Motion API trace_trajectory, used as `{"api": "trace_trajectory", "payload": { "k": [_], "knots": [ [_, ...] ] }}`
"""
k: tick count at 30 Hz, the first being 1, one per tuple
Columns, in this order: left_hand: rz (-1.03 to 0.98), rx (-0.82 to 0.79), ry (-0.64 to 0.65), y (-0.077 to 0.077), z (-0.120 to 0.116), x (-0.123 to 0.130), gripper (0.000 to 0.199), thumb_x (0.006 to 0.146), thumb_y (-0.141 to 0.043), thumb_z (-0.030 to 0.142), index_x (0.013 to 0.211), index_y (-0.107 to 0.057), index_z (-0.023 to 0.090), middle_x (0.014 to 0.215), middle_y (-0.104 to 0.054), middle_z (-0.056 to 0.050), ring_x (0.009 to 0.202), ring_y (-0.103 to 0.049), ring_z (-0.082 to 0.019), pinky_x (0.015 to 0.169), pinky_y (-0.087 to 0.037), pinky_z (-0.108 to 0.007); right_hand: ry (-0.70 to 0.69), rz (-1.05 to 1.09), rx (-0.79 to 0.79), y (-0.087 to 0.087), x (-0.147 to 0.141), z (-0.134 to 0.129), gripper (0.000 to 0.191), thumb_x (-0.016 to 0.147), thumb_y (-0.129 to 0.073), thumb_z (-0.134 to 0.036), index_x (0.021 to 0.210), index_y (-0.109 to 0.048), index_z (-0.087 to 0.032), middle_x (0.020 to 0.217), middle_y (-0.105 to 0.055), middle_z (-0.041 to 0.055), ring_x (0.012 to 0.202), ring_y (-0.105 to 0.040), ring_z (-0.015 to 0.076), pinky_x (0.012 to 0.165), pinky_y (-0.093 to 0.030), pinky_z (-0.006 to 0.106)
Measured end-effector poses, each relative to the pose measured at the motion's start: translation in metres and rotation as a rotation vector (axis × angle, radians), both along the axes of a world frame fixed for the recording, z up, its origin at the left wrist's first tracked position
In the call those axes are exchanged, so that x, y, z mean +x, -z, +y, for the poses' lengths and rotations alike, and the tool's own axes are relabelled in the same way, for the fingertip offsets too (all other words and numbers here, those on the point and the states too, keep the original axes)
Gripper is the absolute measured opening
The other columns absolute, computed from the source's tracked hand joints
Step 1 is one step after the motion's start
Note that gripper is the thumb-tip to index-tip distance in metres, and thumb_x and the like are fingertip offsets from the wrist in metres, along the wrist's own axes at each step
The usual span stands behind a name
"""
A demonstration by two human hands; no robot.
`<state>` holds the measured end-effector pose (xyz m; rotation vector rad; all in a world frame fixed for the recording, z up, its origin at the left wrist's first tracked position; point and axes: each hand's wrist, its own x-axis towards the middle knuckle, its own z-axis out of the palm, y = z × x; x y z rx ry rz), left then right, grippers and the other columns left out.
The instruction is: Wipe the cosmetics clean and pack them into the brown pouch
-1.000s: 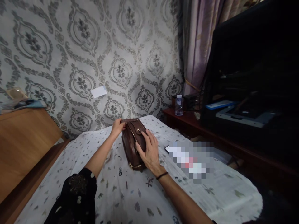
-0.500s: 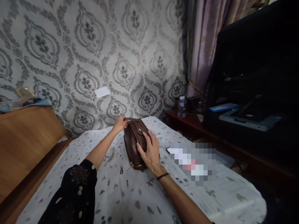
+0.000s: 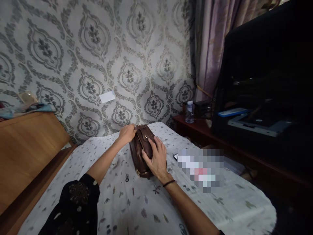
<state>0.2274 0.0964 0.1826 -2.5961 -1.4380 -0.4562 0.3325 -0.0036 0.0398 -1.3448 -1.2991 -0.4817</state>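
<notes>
A dark brown leather handbag (image 3: 140,156) with gold-coloured zips and a small metal clasp lies on a white patterned bedsheet (image 3: 127,209). At its far end, my left hand (image 3: 127,133) is closed on the bag's upper edge by the long zip. Its fingertips are partly hidden, so whether a zip pull is between them cannot be made out. My right hand (image 3: 156,158) rests over the bag's right side, fingers spread across the flap below the clasp and thumb along the zip side.
Right of the bag lies a phone (image 3: 175,157), mostly blurred out. A clear bottle (image 3: 189,113) stands on a red-brown table (image 3: 178,121) beside a large dark screen-like panel (image 3: 264,81). A wooden board (image 3: 31,140) borders the left; patterned wallpaper (image 3: 137,42) rises behind.
My left hand has shifted slightly right and nearer along the bag's edge, its back now turned more upward. My right hand and the bag have hardly moved.
</notes>
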Motion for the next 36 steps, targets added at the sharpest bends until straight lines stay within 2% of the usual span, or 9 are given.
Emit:
{"api": "trace_trajectory", "payload": {
  "k": [5,9,12,18,22,29,36],
  "knots": [
    [-0.036,0.052,0.102,0.001,0.006,0.004,0.025,0.091,-0.05,0.016,0.112,-0.063,0.018,0.114,-0.069,-0.014,0.107,-0.064,-0.029,0.088,-0.047,-0.038,0.015,0.0,-0.002,0.001,-0.004,-0.003,0.055,0.091,-0.054,-0.046,0.138,-0.047,-0.018,0.143,-0.048,0.0174,0.137,-0.037,0.0337,0.108,-0.036,0.055],
    [-0.103,0.044,0.216,0.003,0.021,0.021,0.025,0.09,-0.058,0.024,0.112,-0.067,0.021,0.11,-0.071,-0.008,0.107,-0.063,-0.025,0.091,-0.045,-0.033,0.038,-0.013,0.011,0.003,-0.007,-0.005,0.051,0.091,-0.055,-0.043,0.134,-0.049,-0.019,0.142,-0.052,0.0149,0.139,-0.035,0.0345,0.107,-0.035,0.056],
    [-0.174,0.019,0.256,0.008,0.034,0.035,0.021,0.087,-0.063,0.03,0.104,-0.072,0.022,0.103,-0.074,-0.006,0.099,-0.064,-0.023,0.086,-0.045,-0.03,0.039,-0.025,0.028,0.005,-0.007,-0.006,0.047,0.09,-0.056,-0.042,0.131,-0.051,-0.02,0.14,-0.055,0.0133,0.137,-0.037,0.0341,0.106,-0.035,0.055],
    [-0.362,-0.055,0.216,0.02,0.058,0.049,0.022,0.084,-0.061,0.032,0.075,-0.074,0.017,0.068,-0.07,-0.002,0.067,-0.06,-0.018,0.064,-0.041,-0.026,0.043,-0.034,0.018,0.003,-0.005,-0.008,0.047,0.089,-0.058,-0.045,0.128,-0.055,-0.02,0.136,-0.058,0.0119,0.137,-0.039,0.0343,0.107,-0.033,0.054],
    [-0.508,-0.103,0.202,0.029,0.068,0.052,0.024,0.083,-0.058,0.03,0.071,-0.073,0.016,0.068,-0.071,-0.003,0.067,-0.062,-0.017,0.063,-0.042,-0.025,0.046,-0.032,-0.005,0.002,-0.005,-0.009,0.046,0.087,-0.061,-0.046,0.126,-0.057,-0.021,0.133,-0.061,0.0108,0.136,-0.04,0.0348,0.109,-0.03,0.055],
    [-0.684,-0.168,0.241,0.037,0.064,0.049,0.025,0.081,-0.058,0.032,0.067,-0.071,0.015,0.068,-0.073,-0.004,0.067,-0.065,-0.018,0.063,-0.046,-0.025,0.019,-0.015,-0.012,0.0,-0.004,-0.009,0.046,0.085,-0.063,-0.043,0.126,-0.058,-0.022,0.13,-0.063,0.0099,0.137,-0.037,0.0347,0.111,-0.027,0.056],
    [-0.684,-0.182,0.339,0.039,0.044,0.043,0.027,0.084,-0.057,0.036,0.075,-0.071,0.015,0.07,-0.071,-0.002,0.068,-0.062,-0.016,0.065,-0.046,-0.025,-0.001,0.006,0.022,0.0,-0.005,-0.007,0.045,0.086,-0.058,-0.035,0.129,-0.055,-0.021,0.136,-0.057,0.0112,0.138,-0.034,0.0345,0.109,-0.033,0.056]
  ]
}}
